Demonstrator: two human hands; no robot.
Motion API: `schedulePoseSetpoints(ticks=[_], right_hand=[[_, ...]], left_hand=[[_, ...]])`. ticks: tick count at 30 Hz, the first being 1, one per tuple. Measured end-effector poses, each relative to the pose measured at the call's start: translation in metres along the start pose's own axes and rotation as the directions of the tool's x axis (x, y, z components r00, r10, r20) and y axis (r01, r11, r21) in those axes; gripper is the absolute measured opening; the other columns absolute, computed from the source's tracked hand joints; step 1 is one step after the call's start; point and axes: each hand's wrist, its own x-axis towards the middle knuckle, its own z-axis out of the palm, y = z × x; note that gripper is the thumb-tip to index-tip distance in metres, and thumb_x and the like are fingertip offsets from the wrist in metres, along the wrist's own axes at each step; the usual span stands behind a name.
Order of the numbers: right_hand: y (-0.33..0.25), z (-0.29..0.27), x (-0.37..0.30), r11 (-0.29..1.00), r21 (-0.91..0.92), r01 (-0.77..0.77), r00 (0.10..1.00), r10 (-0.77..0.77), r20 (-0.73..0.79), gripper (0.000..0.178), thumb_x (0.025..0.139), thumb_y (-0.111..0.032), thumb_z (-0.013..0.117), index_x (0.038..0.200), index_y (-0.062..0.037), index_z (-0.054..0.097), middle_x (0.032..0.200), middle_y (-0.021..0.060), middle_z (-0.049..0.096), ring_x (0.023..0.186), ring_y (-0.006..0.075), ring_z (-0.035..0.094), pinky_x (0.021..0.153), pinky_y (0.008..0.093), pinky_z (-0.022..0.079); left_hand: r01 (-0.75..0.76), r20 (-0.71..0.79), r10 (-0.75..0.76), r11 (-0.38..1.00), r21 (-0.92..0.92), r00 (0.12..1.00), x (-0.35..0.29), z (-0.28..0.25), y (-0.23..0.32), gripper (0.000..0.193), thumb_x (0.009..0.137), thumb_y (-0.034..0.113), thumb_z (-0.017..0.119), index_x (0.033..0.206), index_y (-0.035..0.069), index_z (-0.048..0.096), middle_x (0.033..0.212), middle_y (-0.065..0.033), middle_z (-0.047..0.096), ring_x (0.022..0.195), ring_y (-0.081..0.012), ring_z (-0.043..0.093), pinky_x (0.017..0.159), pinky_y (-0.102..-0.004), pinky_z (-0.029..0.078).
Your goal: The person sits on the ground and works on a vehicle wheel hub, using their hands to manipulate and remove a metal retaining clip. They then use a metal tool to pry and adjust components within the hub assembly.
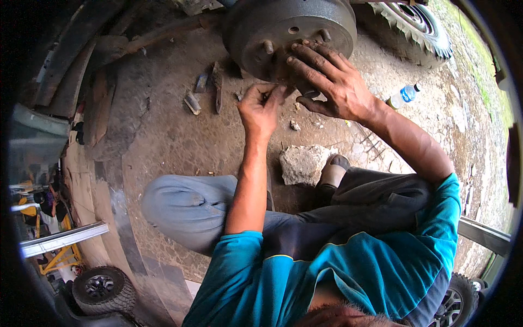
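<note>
A dark, worn brake drum (239, 38) stands at the top centre, with wheel studs (268, 47) sticking out of its face. Across the lower right of that face lies my right hand (340, 82), its fingers stretched out and resting on the metal, thumb held apart below. My left hand (259, 111) is just under the drum's lower edge, thumb and fingers pinched together. Whatever sits between those fingertips is too small and blurred to make out. The drum's centre is partly hidden behind my right fingers.
A rough stone block (302, 164) lies on the floor beside my foot. Left of my left hand are a small box (192, 102) and a narrow flat piece (218, 90). A plastic bottle (403, 95) lies beyond my right forearm, and a tyred wheel (417, 27) lies far right.
</note>
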Motion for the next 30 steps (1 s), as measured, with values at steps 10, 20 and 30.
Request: schedulePoseSetpoints(ticks=[10,20,30], right_hand=[[0.001,0.001,0.000,1.000,0.026,0.002,1.000,-0.001,-0.011,0.087,0.090,-0.039,0.083,0.164,-0.0132,0.046,0.168,0.0155,0.047,0.151,0.0388,0.049,0.122,0.0546,0.044],[0.029,-0.035,-0.036,0.998,-0.011,0.056,0.998,-0.056,0.013,0.055,0.086,-0.027,0.084,0.136,-0.0061,0.071,0.147,0.0222,0.064,0.126,0.0398,0.069,0.106,0.0505,0.059],[-0.017,-0.065,0.006,0.950,0.171,0.263,0.959,-0.238,-0.152,0.026,0.083,-0.025,0.083,0.091,-0.0080,0.065,0.089,0.0116,0.066,0.076,0.0346,0.070,0.066,0.0491,0.060]], left_hand=[[0.170,0.135,-0.163,0.984,-0.046,0.977,-0.012,-0.008,0.013,0.014,0.099,-0.001,0.078,0.110,-0.008,0.073,0.105,-0.0120,0.080,0.091,-0.0140,0.075,0.083,-0.0296,0.061],[-0.011,0.026,0.008,0.990,0.139,1.000,0.017,-0.018,0.037,0.015,0.097,0.008,0.082,0.106,-0.002,0.077,0.098,-0.0044,0.076,0.087,-0.0094,0.068,0.078,-0.0275,0.056],[-0.325,-0.084,0.352,0.917,0.233,0.932,0.075,-0.007,0.151,0.022,0.102,0.007,0.076,0.112,-0.010,0.069,0.099,-0.0179,0.075,0.077,-0.0198,0.074,0.070,-0.0342,0.064]])
